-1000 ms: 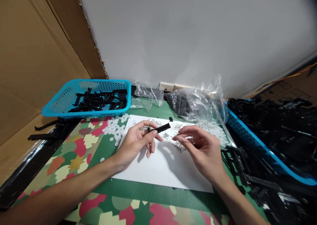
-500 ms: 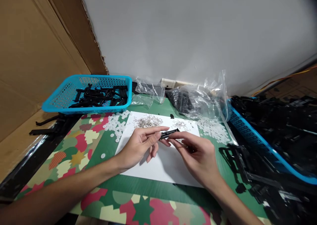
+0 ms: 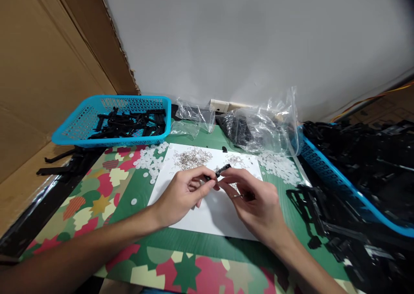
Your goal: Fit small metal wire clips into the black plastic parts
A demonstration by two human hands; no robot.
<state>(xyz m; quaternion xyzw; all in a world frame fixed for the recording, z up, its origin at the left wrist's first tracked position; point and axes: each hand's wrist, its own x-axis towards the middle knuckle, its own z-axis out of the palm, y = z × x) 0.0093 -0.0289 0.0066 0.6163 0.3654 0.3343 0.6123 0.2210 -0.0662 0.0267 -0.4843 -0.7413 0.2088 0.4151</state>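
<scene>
Between both hands, above the white paper (image 3: 207, 216), is a small black plastic part (image 3: 223, 170), tilted up to the right. My left hand (image 3: 186, 190) pinches its near end between thumb and fingers. At its other side, my right hand (image 3: 255, 195) is closed, its thumb and index fingertips meeting the part close to my left thumb. Something thin and metallic shows under the right fingers; what else that hand holds is hidden. Behind the hands, a pile of small metal springs or clips (image 3: 194, 158) and a smaller metal pile (image 3: 235, 161) lie on the paper.
White plastic discs (image 3: 151, 161) lie left of the paper, more discs (image 3: 281, 169) right. A blue basket (image 3: 111, 143) of black parts stands back left; another blue basket (image 3: 349, 190), heaped with black parts, stands right. Loose black parts (image 3: 323, 218) lie before it. Clear bags (image 3: 258, 132) rest against the wall.
My left fingers have curled further around the black part, which now points more steeply up. The fingertips of both hands have come together on it.
</scene>
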